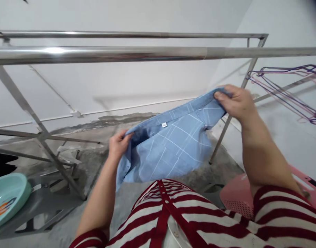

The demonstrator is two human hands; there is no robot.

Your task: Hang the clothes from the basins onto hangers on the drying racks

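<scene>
A light blue checked shirt (170,148) hangs stretched between my two hands, in front of my chest and below a steel drying rack (121,53). My left hand (118,144) is closed on the shirt's lower left shoulder edge near the collar. My right hand (235,101) is raised higher and pinches the shirt's other shoulder edge. A small white label shows inside the collar. The rest of the shirt droops down toward my red and white striped top.
Two horizontal steel bars of the rack cross the view above the shirt, on crossed legs. Purple and pink wire hangers (297,89) hang at the right. A pink laundry basket (237,198) stands low right, a teal basin (6,198) low left. White wall behind, grey concrete floor.
</scene>
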